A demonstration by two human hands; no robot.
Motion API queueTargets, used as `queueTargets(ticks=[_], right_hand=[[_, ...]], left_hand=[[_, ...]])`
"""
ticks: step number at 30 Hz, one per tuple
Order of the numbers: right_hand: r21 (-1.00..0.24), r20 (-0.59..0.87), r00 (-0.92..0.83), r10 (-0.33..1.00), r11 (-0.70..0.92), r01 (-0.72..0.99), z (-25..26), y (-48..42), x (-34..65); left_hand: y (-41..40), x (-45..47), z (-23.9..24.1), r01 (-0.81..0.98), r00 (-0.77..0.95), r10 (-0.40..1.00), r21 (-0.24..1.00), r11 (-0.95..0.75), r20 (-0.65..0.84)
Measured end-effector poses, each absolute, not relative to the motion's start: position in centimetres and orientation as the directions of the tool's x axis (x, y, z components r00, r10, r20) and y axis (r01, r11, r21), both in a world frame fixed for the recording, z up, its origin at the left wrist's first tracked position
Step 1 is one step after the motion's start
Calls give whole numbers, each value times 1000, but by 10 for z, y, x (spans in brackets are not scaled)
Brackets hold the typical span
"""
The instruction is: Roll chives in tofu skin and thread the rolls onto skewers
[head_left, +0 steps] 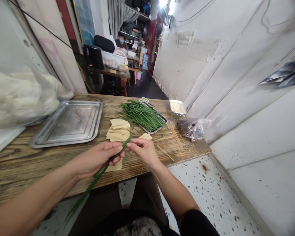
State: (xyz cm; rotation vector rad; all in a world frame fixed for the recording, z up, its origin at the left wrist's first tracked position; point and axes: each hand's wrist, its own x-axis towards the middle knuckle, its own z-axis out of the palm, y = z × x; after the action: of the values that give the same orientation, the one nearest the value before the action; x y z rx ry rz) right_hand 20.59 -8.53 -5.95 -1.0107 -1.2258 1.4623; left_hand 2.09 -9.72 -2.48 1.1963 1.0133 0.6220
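Observation:
A small bunch of green chives point(102, 171) runs through my left hand point(105, 155), whose fingers are wrapped round it; the long ends hang down past the table edge. At the upper tip of the bunch, my right hand point(144, 150) pinches the chives between thumb and fingers. Just beyond my hands lies a stack of pale yellow tofu skin sheets point(118, 130), and one more sheet point(115, 166) lies flat under my left hand. Near my right fingers are a few pale strips point(146, 136). Behind them, a heap of chives point(144, 114) overflows a metal tray point(165, 120).
An upturned-looking large metal tray point(71, 121) lies left, beside a bulging plastic bag point(19, 98). On the right are thin wooden skewers point(175, 136), a bag with dark contents point(193, 127) and a foil box point(177, 108). Scissors point(144, 99) lie at the back. A person point(121, 42) sits far behind.

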Motion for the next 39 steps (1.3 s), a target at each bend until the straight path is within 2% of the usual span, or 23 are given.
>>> queueTargets(ticks=[6,13,19,25,33,39], right_hand=[[-979,-73,-180,981,-105,-172,-62,-86,206],[-987,-55,-116,992,-71,-147,-65,-81,209],[-991,-50,-157,986,-69,-114,-63,-81,211],[-973,-172,-263,949,-205,-104,-66,-81,214],[-949,-198,-287,937,-257,-184,-65,-84,206],[-947,-197,-237,951,-247,-206,-66,-82,205]], left_hand=[[-97,19,-28,115,462,834,953,282,-303],[-97,15,-30,79,483,802,930,360,-352],[-97,16,-34,38,442,830,931,362,-341],[-98,18,-34,67,427,832,930,361,-353],[-97,16,-36,103,445,829,940,327,-337],[-97,17,-38,85,440,827,933,350,-351]])
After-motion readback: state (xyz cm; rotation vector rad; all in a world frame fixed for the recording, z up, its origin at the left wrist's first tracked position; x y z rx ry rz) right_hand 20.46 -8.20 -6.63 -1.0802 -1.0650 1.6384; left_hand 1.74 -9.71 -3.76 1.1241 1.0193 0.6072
